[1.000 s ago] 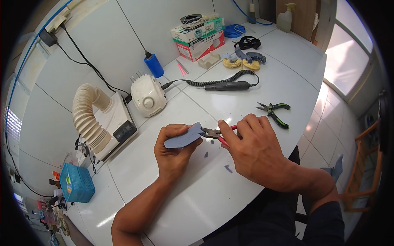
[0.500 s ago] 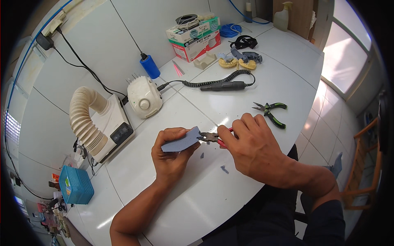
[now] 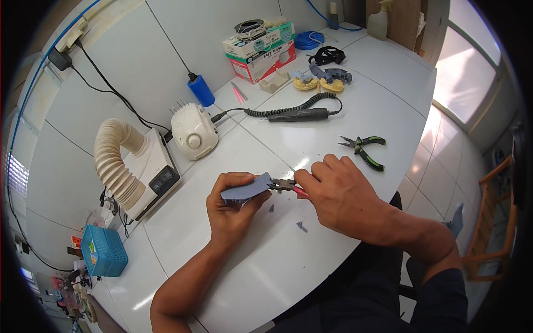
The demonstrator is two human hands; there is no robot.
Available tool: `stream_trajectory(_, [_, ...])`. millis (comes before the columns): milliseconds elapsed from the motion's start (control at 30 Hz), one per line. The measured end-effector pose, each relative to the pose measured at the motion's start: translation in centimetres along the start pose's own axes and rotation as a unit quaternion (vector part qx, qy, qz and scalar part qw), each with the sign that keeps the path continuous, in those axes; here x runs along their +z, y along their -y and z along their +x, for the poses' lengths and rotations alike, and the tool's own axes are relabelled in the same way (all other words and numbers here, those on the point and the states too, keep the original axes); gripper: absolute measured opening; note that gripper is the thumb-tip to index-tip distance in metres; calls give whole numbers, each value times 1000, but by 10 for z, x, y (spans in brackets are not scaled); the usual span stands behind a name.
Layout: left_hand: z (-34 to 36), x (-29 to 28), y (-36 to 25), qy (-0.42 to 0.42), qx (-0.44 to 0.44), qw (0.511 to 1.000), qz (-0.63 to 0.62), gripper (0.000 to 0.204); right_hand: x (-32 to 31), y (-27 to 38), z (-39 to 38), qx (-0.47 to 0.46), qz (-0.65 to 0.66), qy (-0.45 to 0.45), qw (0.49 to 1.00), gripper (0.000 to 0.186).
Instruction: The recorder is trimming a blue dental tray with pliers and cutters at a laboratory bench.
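Observation:
A flat blue-grey block with a jagged right end is gripped between the thumb and fingers of my left hand. My right hand is closed around red-handled pliers, whose metal jaws meet the block's right end. The fingers cover most of the handles, and the block's underside is largely hidden. Small blue-grey fragments lie on the white table below the jaws. Farther right rests a second pair of pliers, with black and green handles, its jaws toward the left.
Behind my hands lie a black rotary handpiece and its white control unit. A white machine with a ribbed hose stands left, near a blue basket. Yellow and grey dental models sit by mask boxes. The table edge curves at right.
The block in my left hand has shifted slightly right and changed its tilt a little. Less of the red handles shows in my right hand. The jaws stay at the block's end.

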State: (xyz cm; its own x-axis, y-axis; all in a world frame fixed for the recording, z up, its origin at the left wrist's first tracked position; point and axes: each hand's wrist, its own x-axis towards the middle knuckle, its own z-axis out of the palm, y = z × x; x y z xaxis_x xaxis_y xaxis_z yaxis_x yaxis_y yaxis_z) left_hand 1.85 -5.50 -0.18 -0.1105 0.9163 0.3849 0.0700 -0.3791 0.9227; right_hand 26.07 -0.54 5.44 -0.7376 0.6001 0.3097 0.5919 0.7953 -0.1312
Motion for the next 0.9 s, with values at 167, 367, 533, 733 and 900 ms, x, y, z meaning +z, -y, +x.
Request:
stream_trajectory(167, [8,1,-6,-21,-119,992,-27,34,-5,-10,14,37,124,58,990,18])
stream_trajectory(367, [11,-3,-2,-17,-137,990,-24,38,-24,-21,34,121,280,233,923,23])
stream_trajectory(533, [11,-4,1,-16,-148,986,-73,36,-32,-19,36,130,309,261,905,25])
stream_trajectory(733, [11,-6,1,-11,-153,983,-100,35,-17,-9,16,109,267,150,946,28])
stream_trajectory(900, [10,-5,-2,-9,-153,983,-103,35,-22,-2,14,107,244,144,953,27])
